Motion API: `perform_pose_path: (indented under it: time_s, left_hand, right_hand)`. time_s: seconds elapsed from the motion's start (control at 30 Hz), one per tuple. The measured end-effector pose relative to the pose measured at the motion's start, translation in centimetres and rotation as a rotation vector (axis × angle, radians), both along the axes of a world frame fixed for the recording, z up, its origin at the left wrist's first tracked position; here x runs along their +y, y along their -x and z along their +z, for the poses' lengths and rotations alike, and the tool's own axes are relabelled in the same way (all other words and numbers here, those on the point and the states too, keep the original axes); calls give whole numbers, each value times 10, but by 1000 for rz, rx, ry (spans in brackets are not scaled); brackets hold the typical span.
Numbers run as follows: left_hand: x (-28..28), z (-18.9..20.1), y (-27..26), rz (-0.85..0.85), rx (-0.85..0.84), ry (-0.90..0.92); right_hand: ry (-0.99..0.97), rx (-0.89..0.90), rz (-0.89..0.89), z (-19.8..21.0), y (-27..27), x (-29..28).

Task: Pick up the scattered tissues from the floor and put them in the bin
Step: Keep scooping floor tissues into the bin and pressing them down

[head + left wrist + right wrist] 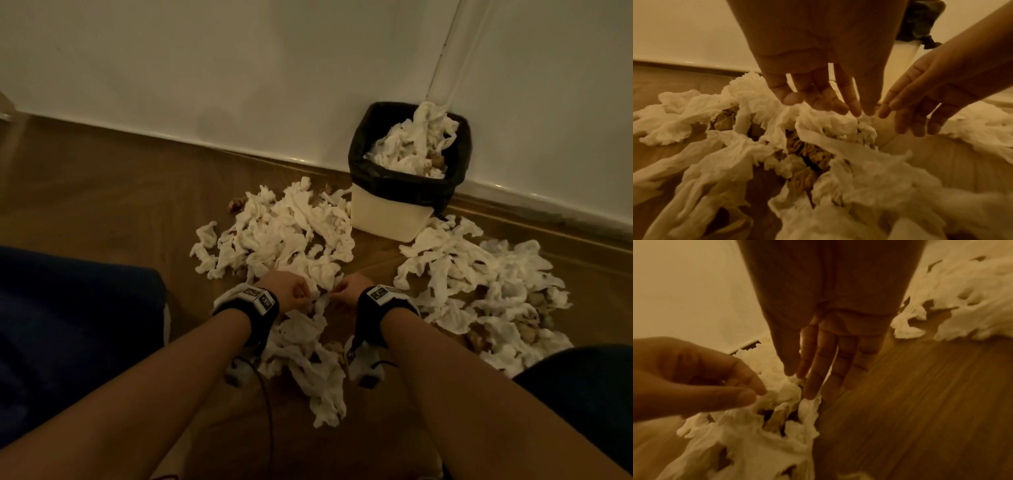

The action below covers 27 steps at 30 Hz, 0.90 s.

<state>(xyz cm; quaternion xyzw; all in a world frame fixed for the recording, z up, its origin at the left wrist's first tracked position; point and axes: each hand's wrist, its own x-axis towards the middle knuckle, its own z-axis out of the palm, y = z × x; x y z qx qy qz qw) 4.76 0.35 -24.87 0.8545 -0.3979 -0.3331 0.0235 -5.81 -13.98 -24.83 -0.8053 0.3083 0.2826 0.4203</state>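
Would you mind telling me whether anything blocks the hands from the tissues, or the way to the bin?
Nothing visible does. The left hand and right hand reach the crumpled white tissues; the cream bin with a black liner stands open beyond.

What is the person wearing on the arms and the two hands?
Both forearms are bare, no sleeves. Each wrist carries a black band with white square marker tags; a dark cable hangs below the left one. The left hand and right hand are gloveless.
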Motion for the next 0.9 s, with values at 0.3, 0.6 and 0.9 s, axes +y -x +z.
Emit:
perform_pose_path:
  time_s: [0.3,0.6,0.9]
  left_hand:
    - [6,-24,19,-265,-114,-221]
    - [1,-5,-2,284,168,257]
    - [3,-1,-10,439,194,356]
  right_hand:
    - [-40,47,-91,-27,12,20]
    - [111,23,-124,-28,6,16]
    - [161,-78,-251,-43,4,18]
